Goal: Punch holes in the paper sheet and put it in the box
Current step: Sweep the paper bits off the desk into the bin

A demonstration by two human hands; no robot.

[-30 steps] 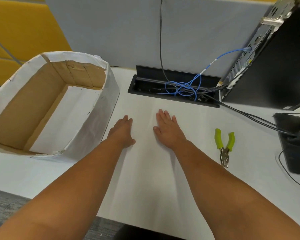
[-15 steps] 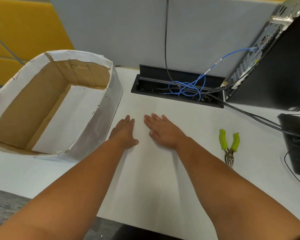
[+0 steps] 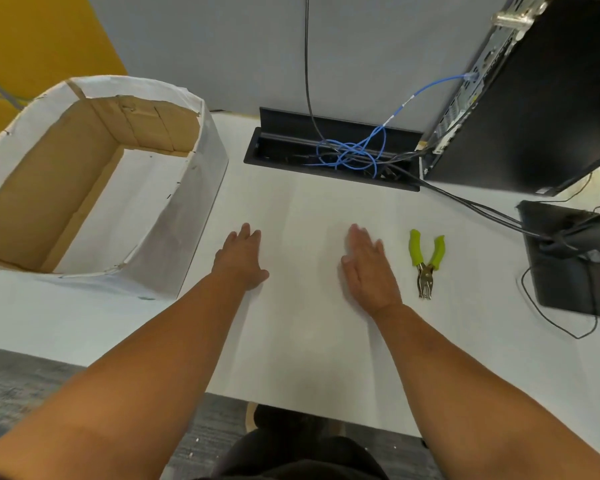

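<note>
**Both palms flat on the sheet, punch lying to the right**

Head view: the paper sheet (image 3: 302, 306) lies flat on the white table (image 3: 499, 358), running from the cable tray toward the near edge, where it slightly overhangs. Its white surface is hard to separate from the tabletop, so its exact side edges are only faintly visible. The left hand (image 3: 239, 261) rests palm down near the sheet's left edge, fingers straight and close together, gripping nothing. The right hand (image 3: 368, 268) lies palm down on the sheet's right part, fingers extended and slightly blurred, also holding nothing. The two hands are well apart, with bare paper between them.

The hole punch (image 3: 426, 261), with lime-green handles and metal jaws pointing toward the person, lies on the table just beside the right hand, not touched by it. The box (image 3: 194, 216), cardboard wrapped in white paper with its top open, stands to the left of the left hand, near it but apart. Behind the sheet a black cable tray (image 3: 278, 157) holds a tangle of blue cable (image 3: 354, 155).
</note>
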